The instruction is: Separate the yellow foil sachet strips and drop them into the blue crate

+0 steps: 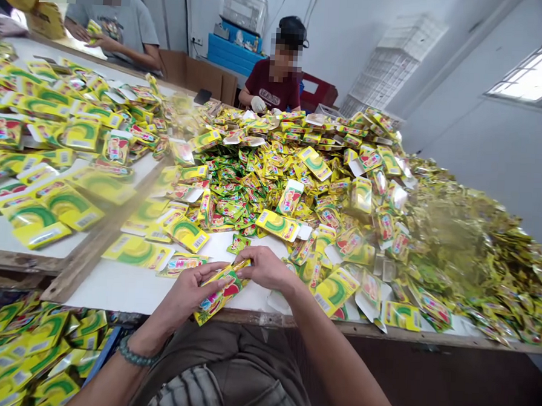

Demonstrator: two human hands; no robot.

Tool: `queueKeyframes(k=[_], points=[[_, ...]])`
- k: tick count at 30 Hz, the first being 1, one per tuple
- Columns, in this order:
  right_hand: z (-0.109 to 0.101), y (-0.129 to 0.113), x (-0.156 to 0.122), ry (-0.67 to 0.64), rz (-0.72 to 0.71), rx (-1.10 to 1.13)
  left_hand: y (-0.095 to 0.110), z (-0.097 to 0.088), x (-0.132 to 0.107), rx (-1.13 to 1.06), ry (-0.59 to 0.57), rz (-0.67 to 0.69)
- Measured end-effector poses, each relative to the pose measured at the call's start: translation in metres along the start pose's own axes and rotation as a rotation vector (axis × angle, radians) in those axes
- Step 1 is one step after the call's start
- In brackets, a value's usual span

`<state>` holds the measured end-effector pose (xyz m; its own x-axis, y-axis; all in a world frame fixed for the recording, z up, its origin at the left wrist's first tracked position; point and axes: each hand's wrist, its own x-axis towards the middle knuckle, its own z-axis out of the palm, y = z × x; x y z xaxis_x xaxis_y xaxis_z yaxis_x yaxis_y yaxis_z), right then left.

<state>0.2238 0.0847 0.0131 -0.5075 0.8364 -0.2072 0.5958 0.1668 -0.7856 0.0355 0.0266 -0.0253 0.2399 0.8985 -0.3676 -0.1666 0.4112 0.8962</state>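
Note:
Both of my hands grip a small stack of yellow-green sachets [221, 288] at the near edge of the white table [121, 289]. My left hand [187, 295] is wrapped round the stack's lower end, with a bead bracelet on that wrist. My right hand [265, 268] pinches the upper end. Just beyond my hands, a large heap of the same sachets and small yellow cartons [276, 224] covers the table.
Folded yellow cartons [66, 207] lie in rows at left. A bin of cartons [31, 354] sits below left. One person in a maroon shirt [277, 85] works at the far side, another in grey [121, 25] at far left. White crates [387, 70] are stacked by the wall.

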Motion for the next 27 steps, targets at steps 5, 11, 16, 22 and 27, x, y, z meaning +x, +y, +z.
queueKeyframes(k=[5, 11, 16, 22, 27], points=[[0.014, 0.004, -0.012, 0.287, 0.022, 0.395, 0.002, 0.003, 0.001, -0.073, 0.029, -0.003], [0.033, -0.012, -0.021, 0.436, -0.011, 0.176, 0.001, 0.003, 0.0, -0.126, 0.074, 0.002], [0.042, -0.023, -0.026, 0.393, -0.045, 0.137, -0.002, 0.0, 0.001, -0.176, 0.066, 0.034], [0.062, -0.016, -0.018, 0.335, -0.028, 0.305, -0.002, 0.001, -0.003, -0.153, 0.055, 0.028], [0.053, -0.019, -0.007, 0.4, -0.048, 0.355, 0.008, -0.021, 0.006, 0.309, 0.107, 0.129]])
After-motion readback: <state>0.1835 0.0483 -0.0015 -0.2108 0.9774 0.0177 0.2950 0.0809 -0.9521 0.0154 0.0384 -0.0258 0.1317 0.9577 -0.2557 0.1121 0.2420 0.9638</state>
